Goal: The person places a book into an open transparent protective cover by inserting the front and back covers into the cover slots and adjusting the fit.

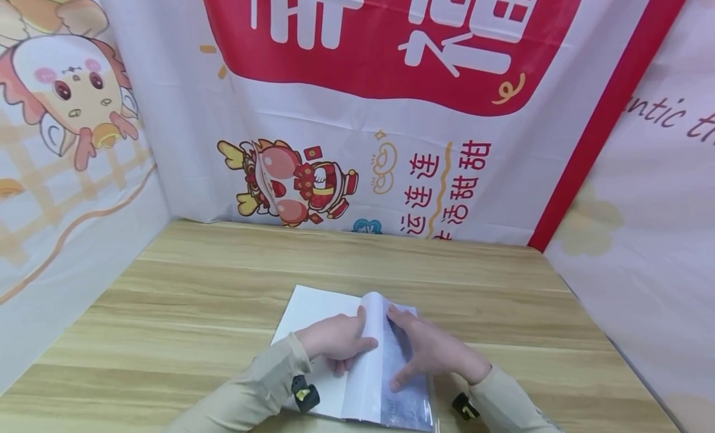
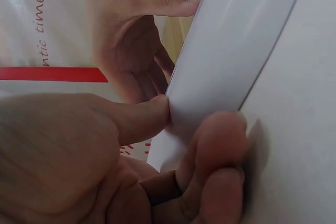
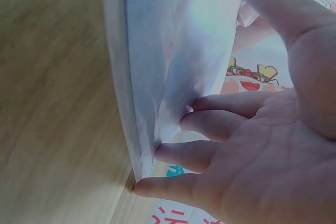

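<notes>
An open booklet with white pages (image 1: pixel 304 310) lies on the table; its right side carries a glossy clear plastic cover (image 1: pixel 406 408). Along the middle a white leaf (image 1: pixel 363 389) bulges up in a curve. My left hand (image 1: pixel 337 339) pinches this leaf, thumb on one face and curled fingers on the other, as the left wrist view shows. With fingers spread and fairly straight, my right hand (image 1: pixel 434 349) touches the plastic-covered side. In the right wrist view its fingertips (image 3: pixel 167 153) meet the shiny sheet (image 3: pixel 157 72). Any print under the plastic is too faint to read.
The wood-grain table (image 1: pixel 212 284) extends around the booklet. Printed cloth walls stand at the back (image 1: pixel 313 116), left (image 1: pixel 128 197) and right (image 1: pixel 631 234). Small black devices (image 1: pixel 304 394) sit at both wrists, over beige sleeves (image 1: pixel 251 389).
</notes>
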The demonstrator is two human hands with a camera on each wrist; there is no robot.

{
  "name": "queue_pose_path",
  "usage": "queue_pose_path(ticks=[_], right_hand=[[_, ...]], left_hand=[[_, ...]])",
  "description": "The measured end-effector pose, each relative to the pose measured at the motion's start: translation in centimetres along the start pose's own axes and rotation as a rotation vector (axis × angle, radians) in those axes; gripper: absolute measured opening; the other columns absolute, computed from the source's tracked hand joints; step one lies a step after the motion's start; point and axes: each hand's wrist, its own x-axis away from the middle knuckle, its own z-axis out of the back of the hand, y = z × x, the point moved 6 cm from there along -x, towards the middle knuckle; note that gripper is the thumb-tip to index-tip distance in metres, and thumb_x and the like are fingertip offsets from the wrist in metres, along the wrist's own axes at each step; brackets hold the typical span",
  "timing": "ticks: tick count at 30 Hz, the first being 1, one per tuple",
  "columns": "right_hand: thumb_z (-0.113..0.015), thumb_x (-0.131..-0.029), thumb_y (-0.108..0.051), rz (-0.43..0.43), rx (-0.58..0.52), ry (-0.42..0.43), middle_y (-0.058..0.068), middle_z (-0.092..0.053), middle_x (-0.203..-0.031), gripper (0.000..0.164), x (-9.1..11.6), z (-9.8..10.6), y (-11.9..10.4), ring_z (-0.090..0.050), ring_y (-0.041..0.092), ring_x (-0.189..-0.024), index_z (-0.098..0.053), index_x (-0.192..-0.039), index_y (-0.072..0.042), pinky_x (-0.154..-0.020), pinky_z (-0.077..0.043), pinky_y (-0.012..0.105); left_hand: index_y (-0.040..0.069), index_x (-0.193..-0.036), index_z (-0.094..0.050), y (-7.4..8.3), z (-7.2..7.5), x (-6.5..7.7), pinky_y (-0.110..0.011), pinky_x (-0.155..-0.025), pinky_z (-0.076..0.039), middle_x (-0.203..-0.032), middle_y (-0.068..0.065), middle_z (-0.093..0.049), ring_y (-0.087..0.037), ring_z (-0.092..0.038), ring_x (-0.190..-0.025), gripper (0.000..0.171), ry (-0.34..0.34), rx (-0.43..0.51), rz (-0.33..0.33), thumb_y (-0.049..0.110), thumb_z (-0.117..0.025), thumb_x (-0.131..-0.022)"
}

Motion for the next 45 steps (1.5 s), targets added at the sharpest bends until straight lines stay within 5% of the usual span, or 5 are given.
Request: queue_pose_path(ticks=[12,27,37,45], right_hand=[[-0.080,-0.054,-0.061,-0.013,-0.021,-0.008,0.019,-0.029,-0.149,0.126,0.1,-0.1,-0.1,-0.028,0.046,-0.131,-0.026,-0.147,0.003,-0.105,-0.027,0.049],[-0.082,-0.051,-0.060,-0.019,-0.016,0.010,0.021,-0.030,-0.148,0.127,-0.1,-0.3,-0.1,-0.029,0.047,-0.130,-0.028,-0.147,0.004,-0.104,-0.028,0.049],[-0.081,-0.052,-0.062,-0.017,-0.035,-0.004,0.017,-0.028,-0.150,0.127,0.0,-0.3,0.0,-0.028,0.044,-0.132,-0.025,-0.148,0.002,-0.105,-0.027,0.049],[-0.083,-0.052,-0.059,-0.014,-0.005,0.011,0.018,-0.029,-0.149,0.126,-0.1,-0.3,-0.1,-0.027,0.047,-0.131,-0.027,-0.147,0.003,-0.105,-0.025,0.051]], left_hand=[[-0.011,-0.147,-0.001,-0.5,0.2,0.1,-0.034,-0.046,-0.051,-0.058,-0.010,-0.062,-0.024,-0.062,-0.047,0.077,-0.101,0.148,-0.065,0.029,-0.047,-0.101],[-0.011,-0.147,-0.004,-0.6,-0.3,-0.4,-0.031,-0.039,-0.048,-0.053,-0.006,-0.059,-0.017,-0.057,-0.039,0.079,-0.017,0.048,-0.013,0.030,-0.051,-0.099],[0.000,-0.151,0.005,-1.2,0.2,0.0,-0.038,-0.045,-0.051,-0.060,-0.016,-0.062,-0.025,-0.060,-0.045,0.086,-0.075,0.275,-0.010,0.031,-0.054,-0.097],[-0.002,-0.150,0.001,-0.6,0.2,-0.1,-0.036,-0.042,-0.050,-0.056,-0.013,-0.061,-0.022,-0.059,-0.042,0.085,-0.020,0.211,0.001,0.029,-0.057,-0.096]])
